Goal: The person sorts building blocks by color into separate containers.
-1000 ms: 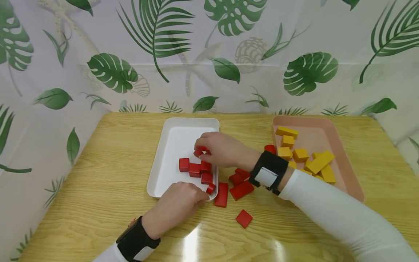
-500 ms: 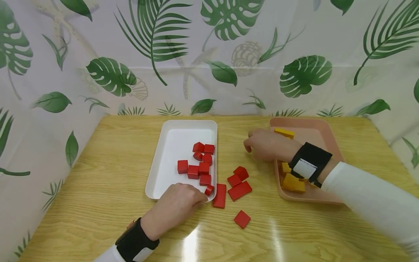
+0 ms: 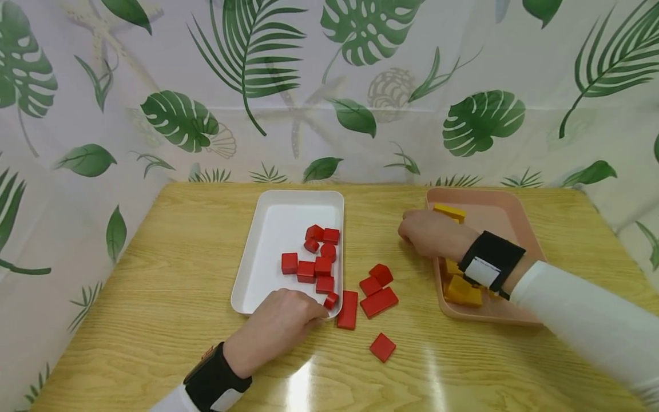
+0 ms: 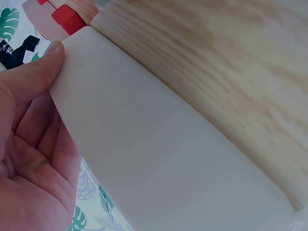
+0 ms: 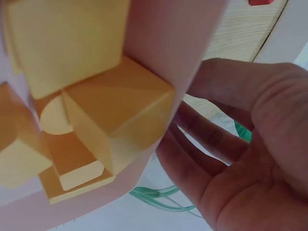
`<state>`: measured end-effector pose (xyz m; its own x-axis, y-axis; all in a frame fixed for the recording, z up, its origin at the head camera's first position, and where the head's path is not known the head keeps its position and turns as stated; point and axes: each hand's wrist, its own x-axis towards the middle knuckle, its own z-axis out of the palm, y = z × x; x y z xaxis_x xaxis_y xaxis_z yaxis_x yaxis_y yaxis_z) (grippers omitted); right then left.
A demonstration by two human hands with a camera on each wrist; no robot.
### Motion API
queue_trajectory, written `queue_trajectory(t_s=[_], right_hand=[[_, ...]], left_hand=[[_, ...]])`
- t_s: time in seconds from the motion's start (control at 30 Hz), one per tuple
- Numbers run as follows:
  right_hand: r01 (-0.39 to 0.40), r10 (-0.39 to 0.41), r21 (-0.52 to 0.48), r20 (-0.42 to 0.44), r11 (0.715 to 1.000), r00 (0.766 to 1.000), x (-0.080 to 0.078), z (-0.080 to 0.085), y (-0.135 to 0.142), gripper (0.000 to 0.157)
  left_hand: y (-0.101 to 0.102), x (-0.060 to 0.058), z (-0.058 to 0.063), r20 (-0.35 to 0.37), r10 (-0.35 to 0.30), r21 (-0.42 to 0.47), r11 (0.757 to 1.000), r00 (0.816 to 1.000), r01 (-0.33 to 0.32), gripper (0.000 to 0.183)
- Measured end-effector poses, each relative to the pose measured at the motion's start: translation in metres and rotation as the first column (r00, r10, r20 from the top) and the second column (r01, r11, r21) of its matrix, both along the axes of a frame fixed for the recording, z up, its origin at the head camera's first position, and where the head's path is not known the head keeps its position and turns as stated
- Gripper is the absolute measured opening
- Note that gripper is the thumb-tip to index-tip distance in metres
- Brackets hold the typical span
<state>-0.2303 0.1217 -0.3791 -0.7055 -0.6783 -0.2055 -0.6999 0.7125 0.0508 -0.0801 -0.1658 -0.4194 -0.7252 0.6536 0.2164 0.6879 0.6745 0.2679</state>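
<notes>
My left hand [image 3: 278,317] grips the near wall of a white tray [image 3: 270,229], with its thumb [image 4: 41,67] on the outside of that wall in the left wrist view. Several red blocks [image 3: 306,271], among them cubes and short cylinders, lie along the tray's right side. My right hand [image 3: 432,232] is at the left wall of a pink tray [image 3: 494,206]. In the right wrist view its fingertips go out of sight behind that wall, so I cannot tell whether they hold anything. Yellow blocks [image 5: 120,101] lie inside the pink tray, partly covered by the hand and wrist.
Between the trays, on the wooden table [image 3: 185,257], lie a long red block [image 3: 347,310], another red block [image 3: 379,302] with two smaller ones behind it, and a single red square block [image 3: 382,347] nearer the front. A leaf-patterned cloth [image 3: 288,143] hangs behind the table.
My right hand has let go of a red block in the white tray and moved right to the pink tray's left wall, where a red cylinder showed earlier. My left hand stays in place.
</notes>
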Motion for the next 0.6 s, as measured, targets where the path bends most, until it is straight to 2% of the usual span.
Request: queue_trajectory(t_s=[0.1, 0.2, 0.4, 0.5, 0.6], right_hand=[[0.001, 0.000, -0.034, 0.026, 0.999, 1.000, -0.002, 0.005, -0.003, 0.011], [-0.030, 0.033, -0.103, 0.024, 0.994, 0.999, -0.008, 0.014, -0.014, 0.012], [-0.049, 0.055, -0.265, 0.018, 0.963, 0.998, -0.014, 0.028, -0.058, 0.009], [-0.057, 0.078, -0.344, 0.048, 0.937, 0.996, -0.009, 0.026, -0.083, 0.008], [-0.057, 0.110, -0.416, 0.105, 0.908, 0.988, -0.005, 0.017, -0.107, 0.006]], left_hand=[[0.000, 0.000, 0.002, -0.005, -0.002, -0.003, 1.000, 1.000, 0.002, 0.008], [-0.001, 0.000, 0.003, 0.003, -0.001, 0.001, 1.000, 1.000, 0.001, 0.009], [-0.001, 0.000, 0.003, 0.033, -0.004, 0.008, 1.000, 0.999, 0.004, 0.008], [-0.001, 0.000, 0.002, 0.040, -0.002, 0.008, 1.000, 0.999, 0.002, 0.008], [-0.001, 0.000, 0.002, 0.032, -0.004, 0.008, 1.000, 0.999, 0.004, 0.009]])
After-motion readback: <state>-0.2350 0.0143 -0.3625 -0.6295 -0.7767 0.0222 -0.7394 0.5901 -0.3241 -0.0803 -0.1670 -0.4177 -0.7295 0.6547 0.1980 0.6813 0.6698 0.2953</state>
